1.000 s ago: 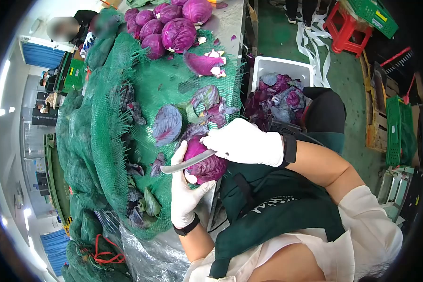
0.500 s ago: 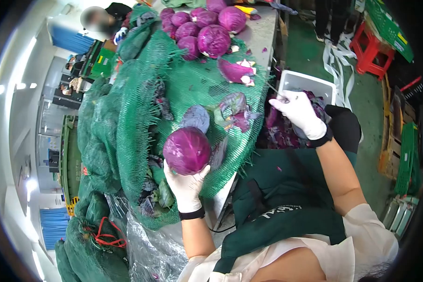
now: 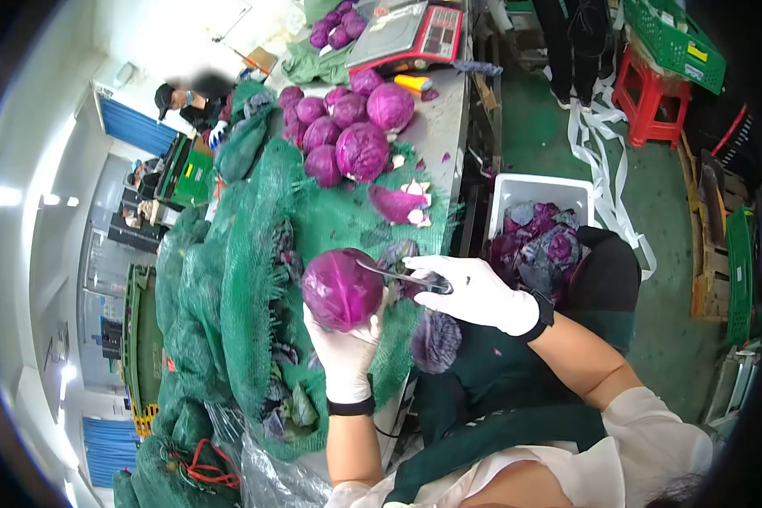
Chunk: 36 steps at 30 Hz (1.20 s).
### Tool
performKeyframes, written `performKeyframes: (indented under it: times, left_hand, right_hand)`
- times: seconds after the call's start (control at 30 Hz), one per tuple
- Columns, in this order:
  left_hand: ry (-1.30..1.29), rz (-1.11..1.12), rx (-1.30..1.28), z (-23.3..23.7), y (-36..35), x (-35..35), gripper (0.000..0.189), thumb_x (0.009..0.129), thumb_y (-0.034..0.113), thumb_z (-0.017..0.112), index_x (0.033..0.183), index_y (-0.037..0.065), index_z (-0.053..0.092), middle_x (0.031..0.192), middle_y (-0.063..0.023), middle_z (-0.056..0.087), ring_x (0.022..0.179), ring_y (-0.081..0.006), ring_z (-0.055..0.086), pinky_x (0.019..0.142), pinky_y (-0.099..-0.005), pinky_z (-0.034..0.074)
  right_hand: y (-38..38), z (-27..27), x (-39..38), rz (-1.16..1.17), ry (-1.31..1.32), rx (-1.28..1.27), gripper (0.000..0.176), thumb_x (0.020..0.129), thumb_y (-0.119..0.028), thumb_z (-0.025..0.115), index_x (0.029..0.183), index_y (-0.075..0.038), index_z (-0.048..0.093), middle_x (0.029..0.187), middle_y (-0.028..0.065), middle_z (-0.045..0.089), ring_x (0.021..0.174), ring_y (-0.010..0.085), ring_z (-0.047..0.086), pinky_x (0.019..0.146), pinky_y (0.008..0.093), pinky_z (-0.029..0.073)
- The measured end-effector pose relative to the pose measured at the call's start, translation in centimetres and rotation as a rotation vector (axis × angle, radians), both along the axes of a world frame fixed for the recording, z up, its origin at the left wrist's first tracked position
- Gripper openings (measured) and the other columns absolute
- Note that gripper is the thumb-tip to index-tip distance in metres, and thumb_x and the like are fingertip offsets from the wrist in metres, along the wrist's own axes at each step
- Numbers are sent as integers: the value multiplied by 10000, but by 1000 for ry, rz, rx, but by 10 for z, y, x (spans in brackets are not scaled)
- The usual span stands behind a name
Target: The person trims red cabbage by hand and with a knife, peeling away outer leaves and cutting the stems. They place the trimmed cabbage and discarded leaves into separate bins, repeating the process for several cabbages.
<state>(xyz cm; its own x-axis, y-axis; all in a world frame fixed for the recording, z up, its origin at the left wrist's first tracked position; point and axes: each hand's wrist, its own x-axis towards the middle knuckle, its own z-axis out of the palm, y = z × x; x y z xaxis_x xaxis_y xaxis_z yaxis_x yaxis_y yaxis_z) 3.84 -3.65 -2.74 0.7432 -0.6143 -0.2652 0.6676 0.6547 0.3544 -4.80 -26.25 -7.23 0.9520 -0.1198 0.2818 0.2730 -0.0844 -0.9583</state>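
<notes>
cabbage [image 3: 340, 290]: prob. heavy, stiff, slick; cup from below
L fingers [image 3: 310, 322]: cradling cabbage underneath
R fingers [image 3: 430, 265]: gripping knife [image 3: 389, 273]

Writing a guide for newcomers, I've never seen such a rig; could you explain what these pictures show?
There is no machine, only a person, filmed by one head-worn camera looking forward and down. The white-gloved left hand cups a purple cabbage from below. The right hand holds a knife, its blade overlapping the cabbage in view; whether it touches is unclear. On the table lie a green net, more cabbages and loose leaves, with a scale at the far end. Beside it, a white bin holds purple scraps.
</notes>
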Motion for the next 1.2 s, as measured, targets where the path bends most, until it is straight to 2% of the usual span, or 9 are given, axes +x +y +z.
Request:
performKeyframes:
  times: [0.4,0.5,0.53,0.57,0.63,0.77,0.93,1.1,1.2]
  left_hand:
    - [-80,142,98,27,-100,229,743,894,561,617,1496,191,387,1545,-183,347,1363,-467,395,1022,-516,513]
    - [-45,241,194,36,-109,261,749,923,467,623,1490,55,359,1528,-221,348,1349,-459,416,1058,-573,476]
    - [-530,204,406,25,-97,274,654,948,356,610,1444,-14,398,1508,-242,377,1349,-457,431,1072,-581,456]
    - [-149,226,463,58,-93,257,535,978,294,558,1394,-29,460,1435,-239,488,1307,-413,512,1050,-549,477]
    - [-768,-210,717,64,-44,266,487,988,301,522,1341,-35,528,1331,-219,602,1236,-350,598,999,-501,512]
    - [-732,-851,1900,99,0,233,464,897,249,591,1249,-51,620,1230,-192,687,1093,-344,685,995,-444,510]
    - [-1641,692,2478,27,140,357,506,806,246,706,1230,-21,642,1191,-279,661,1136,-406,635,982,-442,489]
    - [-1600,172,2494,25,81,376,303,791,293,681,885,6,703,881,-292,682,815,-454,671,700,-513,536]
    - [-1598,166,2447,-5,45,413,328,796,320,696,957,37,735,944,-262,705,916,-404,697,831,-492,542]
  right_hand:
    - [-93,-94,-23,-246,539,255,286,961,-138,616,1203,11,649,875,45,722,656,51,614,534,219,466]
    - [-97,-116,-18,-283,549,296,250,963,-117,613,1177,5,654,881,37,717,652,50,610,514,211,455]
    - [-98,-119,-18,-292,522,312,243,964,-107,614,1177,3,653,891,35,711,698,55,629,520,213,462]
    - [-100,-119,-16,-296,491,329,237,965,-98,614,1177,1,653,901,32,705,743,60,648,525,215,469]
    - [-102,-104,-14,-302,595,315,235,967,-76,605,1182,4,653,922,33,689,847,81,675,552,221,486]
    - [-96,-133,-6,-316,569,208,225,948,-73,626,1159,-9,669,897,41,696,823,99,680,660,253,528]
    - [-84,-153,-3,-385,503,-227,242,868,-117,707,1101,-58,694,924,145,731,819,244,728,747,331,568]
    - [-80,-159,5,-431,392,-397,218,852,-116,716,1060,-56,693,939,150,736,839,283,734,733,350,578]
    - [-78,-167,10,-449,429,-423,218,837,-100,723,1049,-58,694,929,150,736,831,294,731,723,359,578]
